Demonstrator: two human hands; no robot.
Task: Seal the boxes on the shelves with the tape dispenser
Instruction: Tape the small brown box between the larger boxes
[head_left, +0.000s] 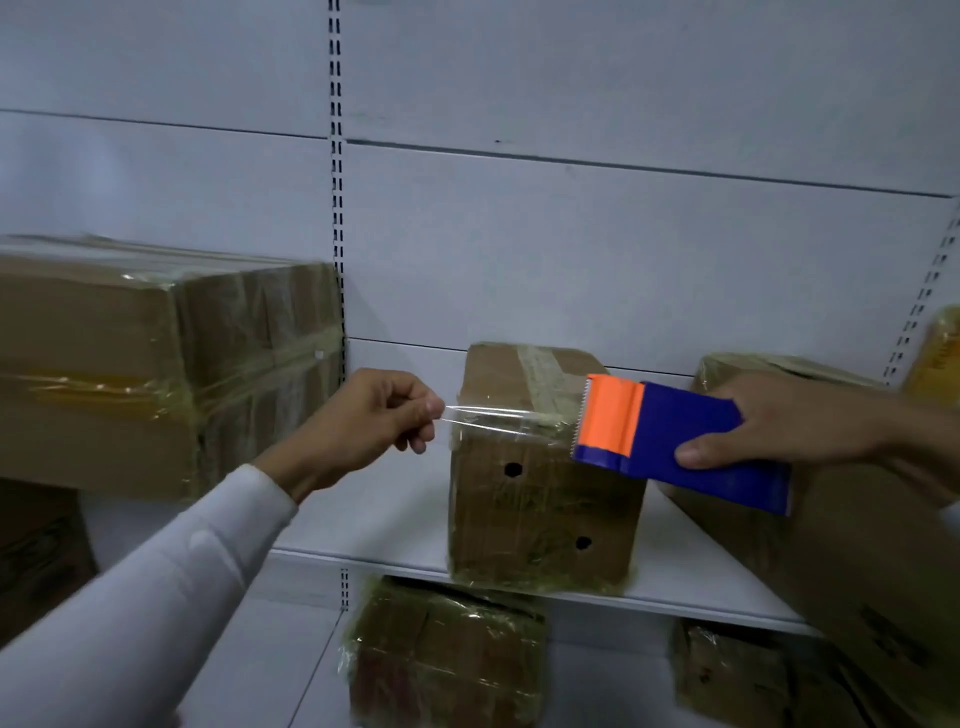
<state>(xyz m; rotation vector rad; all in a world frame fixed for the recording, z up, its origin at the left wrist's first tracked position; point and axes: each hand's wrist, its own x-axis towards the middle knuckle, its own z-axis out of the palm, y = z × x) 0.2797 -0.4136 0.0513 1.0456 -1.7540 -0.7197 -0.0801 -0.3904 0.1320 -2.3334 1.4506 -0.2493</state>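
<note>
The left hand pinches the free end of a clear strip of tape between thumb and curled fingers, just left of the small box that stands in the middle of the shelf. The right hand grips the tape dispenser, a blue body with an orange front and a toothed cutter, thumb on the near face and fingers wrapped over the top. The dispenser hangs at the box's upper right corner, cutter pointing left.

The strip runs level between the two hands, its long axis left to right, across the upper front of the small box. It appears to sit just in front of the cardboard, at or near the top edge; whether it touches yet is hard to tell, since the film is clear and the box is already glossy with older tape. The coming move likely turns on this: the box lies straight behind the stretched strip, so both hands would push away from the body to lay it down. The left hand is nearer the box's free corner.

The roll inside the dispenser is hidden. The large box on the right is cut off by the frame and partly covered by the right hand. Another wrapped box sits at left, and more show dimly on the lower shelf.
</note>
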